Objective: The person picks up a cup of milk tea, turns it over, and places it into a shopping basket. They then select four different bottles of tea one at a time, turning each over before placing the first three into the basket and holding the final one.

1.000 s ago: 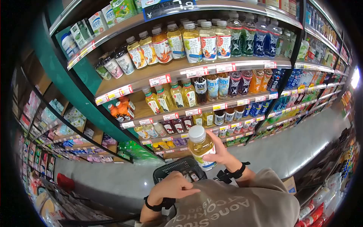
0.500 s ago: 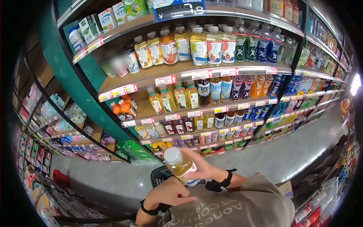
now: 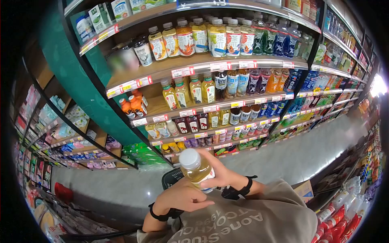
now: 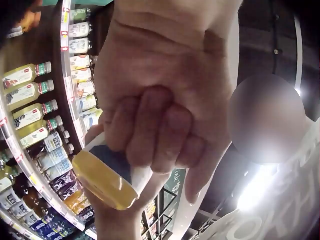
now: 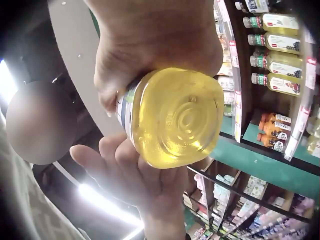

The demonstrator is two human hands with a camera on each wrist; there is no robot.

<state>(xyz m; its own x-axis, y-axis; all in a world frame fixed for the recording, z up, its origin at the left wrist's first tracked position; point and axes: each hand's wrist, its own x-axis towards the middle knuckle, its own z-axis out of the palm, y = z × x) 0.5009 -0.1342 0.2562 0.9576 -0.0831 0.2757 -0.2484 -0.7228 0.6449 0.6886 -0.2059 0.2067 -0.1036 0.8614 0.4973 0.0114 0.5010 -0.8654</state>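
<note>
Fingers of the right hand (image 3: 219, 172) grasp a yellow drink bottle (image 3: 199, 171); those of the left hand (image 3: 174, 198) are curled toward the palm, holding nothing I can make out from my post. Bottle position: tilted, near the basket (image 3: 172, 177), which is partly hidden; shelves (image 3: 194, 71) stand beyond the basket. Risk, my judgement: a loosened right grip, or a knock from the left knuckles (they sit awfully close), could send the bottle onto the basket's rim or the floor (image 3: 121, 188) beside it. View comparison: my head view gives the pale cap (image 3: 189, 158), absent from both wrist views; right wrist gives the ringed base, which the head view hides. Left wrist alone shows the folded fingertips plainly. Left-hand contact with the bottle: cannot tell.
</note>
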